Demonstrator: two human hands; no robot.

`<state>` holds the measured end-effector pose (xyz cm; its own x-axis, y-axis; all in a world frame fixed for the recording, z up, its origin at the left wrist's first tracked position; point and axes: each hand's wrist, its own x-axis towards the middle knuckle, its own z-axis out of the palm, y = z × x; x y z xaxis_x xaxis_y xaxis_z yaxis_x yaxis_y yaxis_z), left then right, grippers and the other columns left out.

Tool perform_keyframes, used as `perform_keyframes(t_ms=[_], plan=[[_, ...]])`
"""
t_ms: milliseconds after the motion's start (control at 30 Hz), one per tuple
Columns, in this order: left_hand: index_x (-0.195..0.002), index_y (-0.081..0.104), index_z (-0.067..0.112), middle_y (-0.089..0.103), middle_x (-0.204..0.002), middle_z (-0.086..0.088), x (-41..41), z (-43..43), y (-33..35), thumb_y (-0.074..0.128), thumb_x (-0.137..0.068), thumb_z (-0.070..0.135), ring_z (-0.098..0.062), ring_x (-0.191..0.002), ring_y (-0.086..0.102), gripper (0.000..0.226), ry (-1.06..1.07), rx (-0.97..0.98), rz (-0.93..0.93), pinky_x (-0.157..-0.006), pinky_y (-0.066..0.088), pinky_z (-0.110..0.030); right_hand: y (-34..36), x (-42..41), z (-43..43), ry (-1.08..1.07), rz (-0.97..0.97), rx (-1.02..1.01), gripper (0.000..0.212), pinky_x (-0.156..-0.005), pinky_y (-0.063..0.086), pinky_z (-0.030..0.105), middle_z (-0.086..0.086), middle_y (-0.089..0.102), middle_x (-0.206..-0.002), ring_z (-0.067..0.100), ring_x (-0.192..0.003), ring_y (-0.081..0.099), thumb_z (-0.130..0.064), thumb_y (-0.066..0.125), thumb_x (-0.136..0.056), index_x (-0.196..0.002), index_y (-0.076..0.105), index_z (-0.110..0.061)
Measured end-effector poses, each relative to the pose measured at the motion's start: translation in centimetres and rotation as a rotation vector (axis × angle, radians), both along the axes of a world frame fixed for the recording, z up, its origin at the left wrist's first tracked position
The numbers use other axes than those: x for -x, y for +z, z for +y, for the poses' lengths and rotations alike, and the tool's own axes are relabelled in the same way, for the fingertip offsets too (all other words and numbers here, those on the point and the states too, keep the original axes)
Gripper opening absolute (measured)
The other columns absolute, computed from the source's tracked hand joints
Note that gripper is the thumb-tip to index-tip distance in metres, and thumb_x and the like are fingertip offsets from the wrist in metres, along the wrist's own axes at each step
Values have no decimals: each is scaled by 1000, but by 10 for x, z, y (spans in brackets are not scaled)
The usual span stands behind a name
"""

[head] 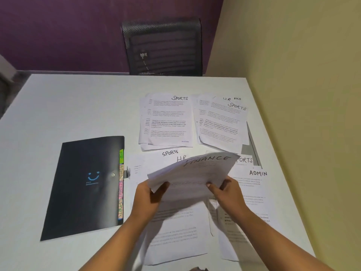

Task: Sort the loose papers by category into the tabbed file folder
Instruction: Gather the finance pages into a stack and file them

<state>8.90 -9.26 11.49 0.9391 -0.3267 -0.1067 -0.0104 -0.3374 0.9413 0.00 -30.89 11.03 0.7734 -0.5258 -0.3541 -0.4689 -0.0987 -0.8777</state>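
White sheets headed FINANCE are lifted off the table, the left hand and right hand each pinching a lower corner of the bundle. The black tabbed folder lies closed just to the left, loose papers spread behind and beneath. This looks like gathering one category; next the folder must be unsnapped and opened at its FINANCE tab

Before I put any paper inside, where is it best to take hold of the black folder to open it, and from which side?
Probably at the right edge of the black folder, beside the snap button, coming from the right. The coloured tabs stick out along that edge, so it looks like the opening side. The folder lies flat and closed. Both hands hold the FINANCE sheets, so free the left hand first.
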Motion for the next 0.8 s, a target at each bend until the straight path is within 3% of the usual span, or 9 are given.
perform_keyframes(t_ms=[67, 133, 267, 367, 433, 500, 633, 733, 800], plan=[[-100, 69, 35, 71, -72, 26, -7, -4, -1, 69, -91, 13, 11, -61, 62, 24, 15, 16, 41, -61, 43, -3, -3, -4, -7, 17, -6, 41, 5, -65, 56, 27, -8, 75, -79, -1, -69, 69, -17, 72, -89, -85, 72, -20], [-88, 71, 32, 71, -64, 22, -16, -7, -4, 69, -90, 10, 5, -58, 62, 22, 54, 49, 125, -58, 44, -6, 1, -12, -13, 19, -46, 23, 5, -66, 58, 23, -7, 78, -83, 1, -76, 73, -20, 71, -90, -90, 75, -22], [-102, 75, 18, 78, -96, 9, -33, -12, 0, 66, -92, 13, -6, -90, 74, 14, -1, 137, 228, -72, 57, -19, 11, -36, -25, -69, -86, -187, 14, -71, 60, 24, -1, 80, -92, 15, -87, 76, -5, 63, -94, -100, 74, -12], [-111, 73, 13, 77, -106, 3, -43, -11, 2, 60, -96, 17, -14, -99, 73, 20, -75, 163, 314, -80, 60, -28, 20, -58, -35, -140, -86, -433, 20, -81, 61, 41, 20, 75, -105, 32, -94, 75, 2, 57, -95, -112, 68, 3], [-113, 73, 13, 77, -107, 3, -49, -14, 1, 57, -98, 19, -15, -99, 73, 22, -71, 168, 357, -78, 59, -26, 26, -67, -44, -102, -54, -424, 20, -62, 60, 27, 17, 76, -94, 20, -71, 76, 0, 56, -97, -113, 67, 4], [-110, 73, 13, 78, -103, 3, -56, -19, 1, 57, -98, 18, -14, -95, 74, 21, -13, 168, 362, -73, 59, -23, 29, -77, -54, -39, -14, -387, 16, -46, 46, 15, 6, 73, -78, 9, -51, 61, -8, 58, -98, -106, 71, -2], [-104, 74, 14, 79, -93, 6, -71, -30, -3, 58, -98, 14, -9, -85, 75, 17, 111, 181, 361, -65, 56, -16, 10, -101, -86, -82, 159, -351, 24, -78, 55, 32, 0, 75, -102, 22, -90, 69, -34, 66, -93, -106, 72, -14], [-105, 74, 15, 78, -95, 5, -82, -31, -7, 59, -97, 13, -9, -86, 74, 17, 173, 202, 365, -65, 57, -16, -6, -118, -118, -214, 266, -288, 19, -66, 51, 28, 6, 74, -93, 19, -74, 69, -25, 67, -92, -96, 67, -6], [-108, 73, 13, 79, -97, 1, -89, -30, -14, 58, -97, 13, -15, -89, 75, 18, 207, 222, 380, -66, 58, -19, -16, -127, -137, -278, 342, -192, 14, -69, 45, 30, 11, 68, -82, 21, -67, 65, -18, 66, -91, -95, 68, -5]])
